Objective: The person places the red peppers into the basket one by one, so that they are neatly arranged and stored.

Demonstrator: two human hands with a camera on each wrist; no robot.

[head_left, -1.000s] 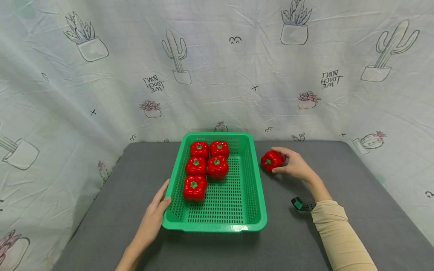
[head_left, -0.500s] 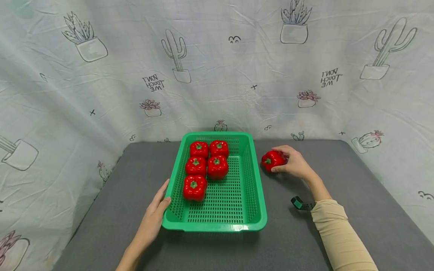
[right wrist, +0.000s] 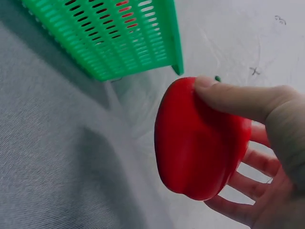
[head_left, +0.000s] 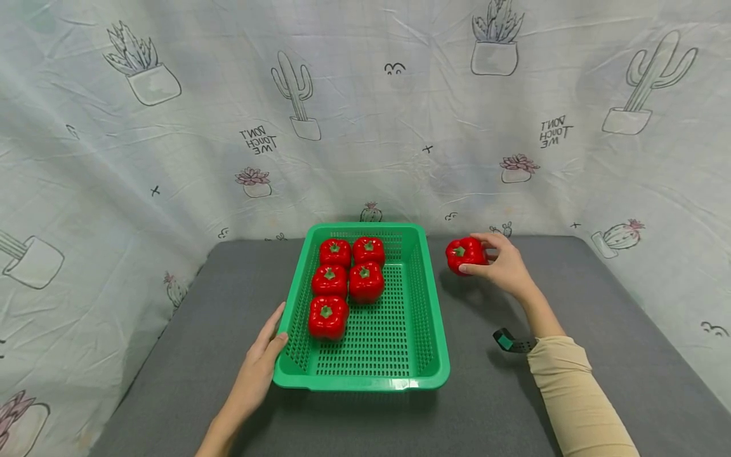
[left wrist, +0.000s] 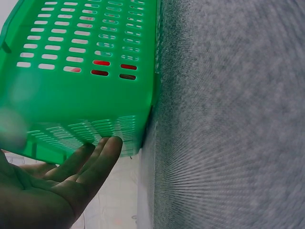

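Note:
My right hand [head_left: 505, 266] holds a red bell pepper [head_left: 464, 254], thumb on the near side and fingers round the far side. In the right wrist view this bell pepper [right wrist: 200, 143] is lifted off the table, its shadow falling on the cloth below. To its left stands a green perforated plastic basket [head_left: 365, 383]. Several red bell peppers [head_left: 328, 317] sit stem up in it, two columns on its left side. My left hand [head_left: 259, 365] rests at the basket's left rim; in the left wrist view its straight fingers [left wrist: 97, 169] lie along the outer wall.
A dark strap with a green piece [head_left: 505, 341] sticks out beside the right wrist. Dark grey cloth [head_left: 354, 425] covers the table. Behind it hangs a pale curtain [head_left: 365, 127] printed with cacti and potted plants.
The right hand has raised the bell pepper from the table and shifted it slightly back and right. The left hand, the basket and the peppers in it have stayed put.

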